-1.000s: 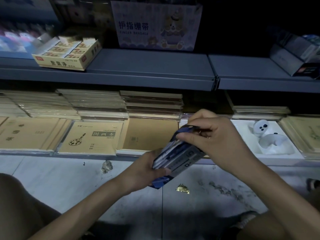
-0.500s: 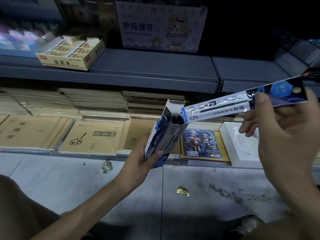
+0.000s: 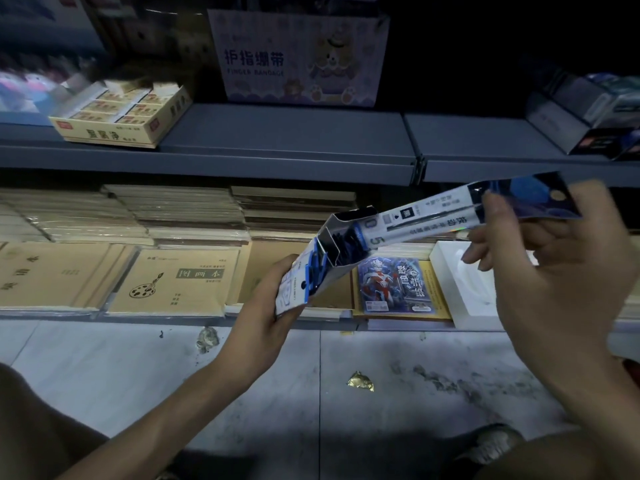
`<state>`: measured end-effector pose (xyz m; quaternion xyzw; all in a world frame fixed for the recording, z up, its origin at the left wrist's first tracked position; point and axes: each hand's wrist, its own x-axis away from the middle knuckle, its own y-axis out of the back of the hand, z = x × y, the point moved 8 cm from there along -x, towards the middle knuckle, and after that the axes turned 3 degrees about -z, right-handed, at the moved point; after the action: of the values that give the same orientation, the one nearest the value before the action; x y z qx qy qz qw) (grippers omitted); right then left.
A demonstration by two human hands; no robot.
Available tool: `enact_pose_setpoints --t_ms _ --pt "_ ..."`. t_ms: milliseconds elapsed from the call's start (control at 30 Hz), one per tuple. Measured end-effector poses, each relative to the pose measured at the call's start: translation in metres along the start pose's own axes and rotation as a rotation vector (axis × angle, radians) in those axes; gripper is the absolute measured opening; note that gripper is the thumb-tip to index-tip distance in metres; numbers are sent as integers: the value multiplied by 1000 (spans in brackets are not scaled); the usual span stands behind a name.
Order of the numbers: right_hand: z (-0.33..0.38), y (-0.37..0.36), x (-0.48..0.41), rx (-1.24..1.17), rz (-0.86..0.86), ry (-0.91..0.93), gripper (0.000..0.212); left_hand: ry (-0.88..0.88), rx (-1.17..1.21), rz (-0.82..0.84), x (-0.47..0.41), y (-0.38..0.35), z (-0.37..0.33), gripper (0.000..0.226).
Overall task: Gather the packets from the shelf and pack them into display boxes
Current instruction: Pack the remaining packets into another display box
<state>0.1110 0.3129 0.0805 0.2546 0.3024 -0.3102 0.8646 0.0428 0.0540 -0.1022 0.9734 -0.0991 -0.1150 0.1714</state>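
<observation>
My left hand (image 3: 268,308) grips the lower end of a narrow blue-and-white display box (image 3: 325,258), tilted with its open mouth up and to the right; dark packets show inside. My right hand (image 3: 550,271) pinches the far end of a long white-and-blue pen packet (image 3: 450,221). The packet slants down to the left, and its lower tip sits at the box's mouth.
A grey shelf (image 3: 294,143) above carries a yellow eraser box (image 3: 121,116), a finger bandage carton (image 3: 298,57) and dark boxes (image 3: 588,116) at right. Below lie stacks of tan notebooks (image 3: 173,282), a card pack (image 3: 394,285) and a white tray (image 3: 464,289). A gold wrapper (image 3: 360,381) lies on the floor.
A second ago both hands were together on the box. My right hand then swung out to the right holding a long packet, and its tip has now slid a little into the box's mouth.
</observation>
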Motion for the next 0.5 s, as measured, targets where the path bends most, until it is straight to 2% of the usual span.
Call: enact_pose_setpoints --t_ms 100,200,300,433,500 --pt "5 -2 4 63 40 153 2 -7 1 5 0 -1 0 55" --pt "12 -2 9 183 49 343 16 -15 0 15 0 -2 1 56" --pt "16 0 13 246 25 434 20 -28 -23 7 0 0 0 56" --pt "10 -2 11 202 35 326 19 -91 -72 -16 -1 4 -10 67" --pt "8 -7 11 173 58 240 14 -113 -71 -18 -1 4 -15 63"
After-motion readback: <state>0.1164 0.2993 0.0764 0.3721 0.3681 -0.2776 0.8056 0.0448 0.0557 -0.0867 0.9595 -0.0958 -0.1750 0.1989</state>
